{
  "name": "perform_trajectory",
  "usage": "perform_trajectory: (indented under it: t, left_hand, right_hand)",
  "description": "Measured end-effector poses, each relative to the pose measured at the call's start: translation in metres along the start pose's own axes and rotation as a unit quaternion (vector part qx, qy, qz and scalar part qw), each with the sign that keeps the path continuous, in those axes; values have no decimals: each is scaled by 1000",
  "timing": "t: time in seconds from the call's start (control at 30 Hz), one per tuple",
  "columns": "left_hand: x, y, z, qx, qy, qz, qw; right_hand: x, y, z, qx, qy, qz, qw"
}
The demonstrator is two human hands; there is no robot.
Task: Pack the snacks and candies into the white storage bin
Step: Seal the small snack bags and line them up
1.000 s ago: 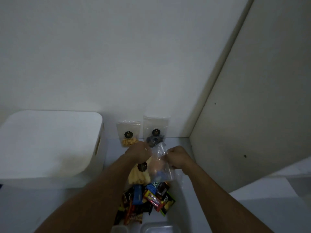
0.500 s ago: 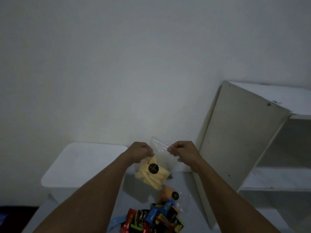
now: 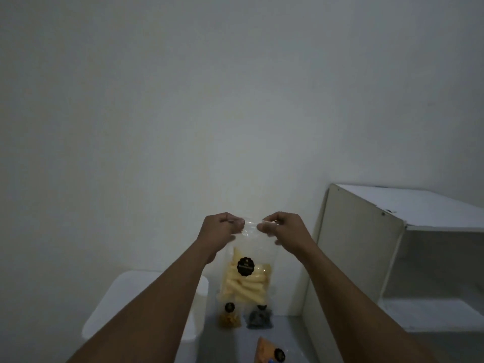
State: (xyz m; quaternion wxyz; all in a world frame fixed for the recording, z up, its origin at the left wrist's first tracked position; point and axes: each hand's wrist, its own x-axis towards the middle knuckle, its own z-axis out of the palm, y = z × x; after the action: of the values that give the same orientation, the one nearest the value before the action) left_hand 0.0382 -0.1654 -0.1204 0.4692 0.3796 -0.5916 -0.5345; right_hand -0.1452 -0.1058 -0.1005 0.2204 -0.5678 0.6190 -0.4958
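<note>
A clear bag of pale yellow snack sticks (image 3: 245,280) with a round black label hangs in the air in front of the wall. My left hand (image 3: 219,231) pinches its top left corner and my right hand (image 3: 284,230) pinches its top right corner. The white storage bin (image 3: 128,302) stands below at the left, lid on, partly hidden by my left forearm. Two small snack bags lean against the wall below: one with golden pieces (image 3: 230,317), one with dark pieces (image 3: 259,317). An orange snack bag (image 3: 267,351) lies at the bottom edge.
A white shelf unit (image 3: 366,247) stands open at the right, its side panel close to my right arm. The grey surface (image 3: 285,341) runs between the bin and the shelf. A plain white wall fills the background.
Both hands have lifted the yellow stick bag up from the pile to chest height. The view has tilted upward, so the candy pile has dropped out of sight.
</note>
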Motion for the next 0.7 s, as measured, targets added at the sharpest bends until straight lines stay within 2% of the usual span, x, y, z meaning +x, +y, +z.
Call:
perform_trajectory:
  t: [0.1,0.17,0.33,0.5,0.7]
  left_hand:
    - [6,16,-5,-19,37,14,999]
    - [11,27,-6,-17,33,14,999]
    - [22,42,-4,-30,-42,-13,999]
    - [34,40,8,20,14,27,999]
    - [45,41,14,-17,2,1,1000]
  right_hand:
    - [3,-8,-4,71,-6,25,997]
    - [8,-13,-8,68,-7,13,998]
    - [26,-25,-25,56,1,-33,998]
    - [37,-17,-36,79,-64,-1,995]
    - [50,-19,-40,46,-60,-23,997]
